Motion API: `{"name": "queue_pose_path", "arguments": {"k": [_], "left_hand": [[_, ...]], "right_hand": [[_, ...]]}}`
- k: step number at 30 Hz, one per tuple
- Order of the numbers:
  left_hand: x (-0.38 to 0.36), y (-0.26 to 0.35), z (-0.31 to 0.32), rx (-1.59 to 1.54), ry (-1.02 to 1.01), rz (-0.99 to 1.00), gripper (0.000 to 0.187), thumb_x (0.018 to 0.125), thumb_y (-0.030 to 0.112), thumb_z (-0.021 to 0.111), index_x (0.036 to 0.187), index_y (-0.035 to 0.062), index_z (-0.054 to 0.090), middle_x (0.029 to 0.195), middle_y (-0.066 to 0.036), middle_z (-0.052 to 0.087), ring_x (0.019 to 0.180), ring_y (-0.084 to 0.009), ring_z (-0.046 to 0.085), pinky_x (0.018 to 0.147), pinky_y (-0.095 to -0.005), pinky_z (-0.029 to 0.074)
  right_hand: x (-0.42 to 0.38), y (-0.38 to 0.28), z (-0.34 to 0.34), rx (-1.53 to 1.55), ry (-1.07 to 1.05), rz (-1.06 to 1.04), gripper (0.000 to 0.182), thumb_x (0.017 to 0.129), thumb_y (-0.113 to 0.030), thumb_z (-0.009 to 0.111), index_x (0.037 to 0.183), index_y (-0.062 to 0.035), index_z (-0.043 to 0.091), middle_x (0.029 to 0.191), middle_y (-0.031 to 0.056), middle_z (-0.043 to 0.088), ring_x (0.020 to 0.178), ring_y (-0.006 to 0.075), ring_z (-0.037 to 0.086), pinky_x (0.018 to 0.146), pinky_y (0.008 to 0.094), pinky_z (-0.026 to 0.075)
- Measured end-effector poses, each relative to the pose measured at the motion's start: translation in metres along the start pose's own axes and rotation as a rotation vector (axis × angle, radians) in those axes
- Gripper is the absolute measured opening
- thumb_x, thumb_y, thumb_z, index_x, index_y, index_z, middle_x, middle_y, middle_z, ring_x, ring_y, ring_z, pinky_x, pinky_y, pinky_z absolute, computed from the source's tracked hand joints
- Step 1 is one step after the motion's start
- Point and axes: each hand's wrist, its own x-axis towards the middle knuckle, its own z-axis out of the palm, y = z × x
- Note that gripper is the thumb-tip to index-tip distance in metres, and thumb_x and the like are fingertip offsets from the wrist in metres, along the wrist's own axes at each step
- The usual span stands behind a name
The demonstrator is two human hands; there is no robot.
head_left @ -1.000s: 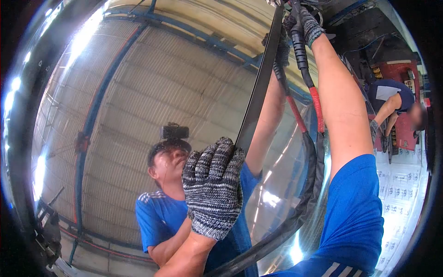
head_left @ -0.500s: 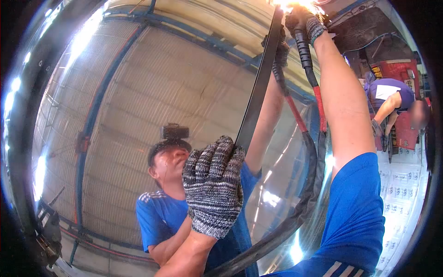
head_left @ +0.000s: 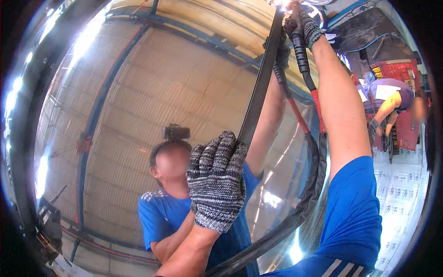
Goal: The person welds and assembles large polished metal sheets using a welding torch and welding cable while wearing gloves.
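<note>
My left hand (head_left: 217, 180), in a grey knit glove, is closed over the lower end of a dark flat metal strip (head_left: 260, 83) and holds it against a curved, mirror-bright metal wall (head_left: 152, 92). The strip runs up and to the right to the top of the view. There my gloved right hand (head_left: 302, 23) is stretched high and grips a welding torch, with a bright arc glow at the strip's upper end. The torch's black hose with red bands (head_left: 316, 152) hangs down along my right arm. The wall mirrors me, the strip and the hose.
At the right, a co-worker (head_left: 387, 99) in gloves bends over beside a red machine (head_left: 397, 69). White printed sheeting (head_left: 399, 194) covers the floor there. A roof with blue beams is reflected in the wall.
An arc glare lit up at the strip's top half a second ago and is smaller now. Both hands stay on the strip and torch; the view shifted slightly.
</note>
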Motion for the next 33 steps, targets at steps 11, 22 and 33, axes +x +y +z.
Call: {"name": "queue_pose_path", "arguments": {"k": [11,22,33], "left_hand": [[-0.004,0.004,-0.002,0.015,0.008,0.012,0.049,0.081,0.012,0.061,0.129,0.0125,0.069,0.138,-0.017,0.062,0.126,-0.0367,0.057,0.113,-0.0557,0.035],[-0.006,0.012,-0.007,0.036,0.007,0.009,0.048,0.08,0.011,0.061,0.126,0.0143,0.071,0.138,-0.016,0.062,0.125,-0.0361,0.057,0.112,-0.0553,0.036],[-0.011,0.017,-0.008,0.086,-0.026,0.018,0.045,0.087,0.017,0.054,0.13,0.011,0.067,0.145,-0.013,0.057,0.134,-0.0305,0.052,0.118,-0.0535,0.031]], "right_hand": [[0.008,0.01,-0.003,0.052,-0.016,-0.034,0.058,0.093,-0.07,0.057,0.109,-0.0149,0.066,0.083,0.0043,0.066,0.07,0.0202,0.062,0.058,0.0392,0.051],[-0.076,-0.009,0.043,-0.053,0.132,0.083,0.07,0.086,-0.079,0.056,0.102,-0.0108,0.064,0.076,0.0095,0.065,0.062,0.0268,0.063,0.057,0.0472,0.054],[-0.089,-0.003,0.044,-0.02,0.169,0.133,0.077,0.086,-0.082,0.051,0.107,-0.0098,0.064,0.08,0.0097,0.068,0.061,0.0273,0.065,0.057,0.0465,0.055]]}}
